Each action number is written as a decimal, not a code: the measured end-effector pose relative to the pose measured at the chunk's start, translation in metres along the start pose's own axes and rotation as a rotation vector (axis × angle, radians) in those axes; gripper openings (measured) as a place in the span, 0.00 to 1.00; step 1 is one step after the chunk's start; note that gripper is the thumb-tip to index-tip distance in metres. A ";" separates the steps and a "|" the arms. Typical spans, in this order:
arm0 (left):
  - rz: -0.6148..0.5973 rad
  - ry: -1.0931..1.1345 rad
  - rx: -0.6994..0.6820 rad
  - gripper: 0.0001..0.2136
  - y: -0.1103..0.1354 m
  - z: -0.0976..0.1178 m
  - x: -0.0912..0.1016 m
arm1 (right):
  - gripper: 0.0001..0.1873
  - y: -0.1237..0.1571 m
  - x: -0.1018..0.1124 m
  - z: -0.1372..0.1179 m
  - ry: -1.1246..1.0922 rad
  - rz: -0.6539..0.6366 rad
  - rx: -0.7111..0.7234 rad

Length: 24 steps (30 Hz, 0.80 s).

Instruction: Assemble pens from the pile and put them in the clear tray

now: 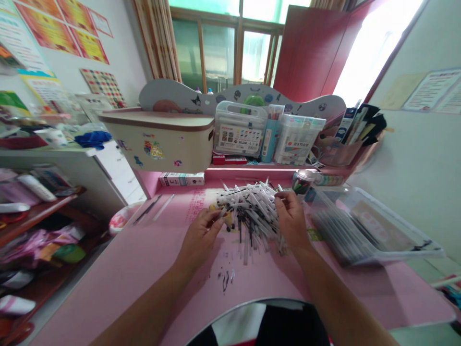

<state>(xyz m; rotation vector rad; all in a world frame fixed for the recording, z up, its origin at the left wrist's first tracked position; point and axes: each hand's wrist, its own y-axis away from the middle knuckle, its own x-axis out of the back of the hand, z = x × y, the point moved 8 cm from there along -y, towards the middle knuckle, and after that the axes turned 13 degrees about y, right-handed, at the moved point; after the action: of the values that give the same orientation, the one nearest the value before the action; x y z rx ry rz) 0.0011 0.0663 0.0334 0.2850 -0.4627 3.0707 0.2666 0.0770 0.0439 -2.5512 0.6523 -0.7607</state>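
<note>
Head view: left fingers [217, 223] were together at the heap's left edge, next to a small yellow bit, and right fingers [284, 200] were curled together on its right side, touching the white pen refills [251, 211]. Could not tell if either set was clamped on a refill. Left hand [200, 236] and right hand [291, 221] were apart, with the refills between them. The heap was big, tangled and loose, with black tips mixed through it, and no sorted bunch showed near the fingers. Black specks [225, 281] lay on the desk just below the fingers. Past the right hand, a clear plastic box [374, 226] held dark pens in rows. A pen tin [302, 181] stood just beyond the right fingers. Two loose pens [148, 209] lay well left of the left fingers. Pink desk [108, 283] had open room below and left of the hands, and its front edge curved in close behind the wrists.
</note>
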 end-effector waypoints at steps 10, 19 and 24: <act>0.092 0.145 0.105 0.19 0.003 -0.009 0.001 | 0.06 0.015 -0.044 -0.009 0.692 -0.266 0.347; 0.032 0.299 0.149 0.16 0.003 -0.011 -0.008 | 0.07 0.018 -0.055 -0.013 0.838 -0.211 0.425; 0.094 0.428 0.257 0.12 0.004 -0.017 -0.003 | 0.04 0.015 -0.043 -0.025 0.537 -0.240 0.339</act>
<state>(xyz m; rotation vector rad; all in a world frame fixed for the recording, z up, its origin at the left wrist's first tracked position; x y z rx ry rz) 0.0011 0.0674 0.0159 -0.3974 -0.0648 3.1452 0.2151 0.0816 0.0384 -2.1358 0.3265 -1.5244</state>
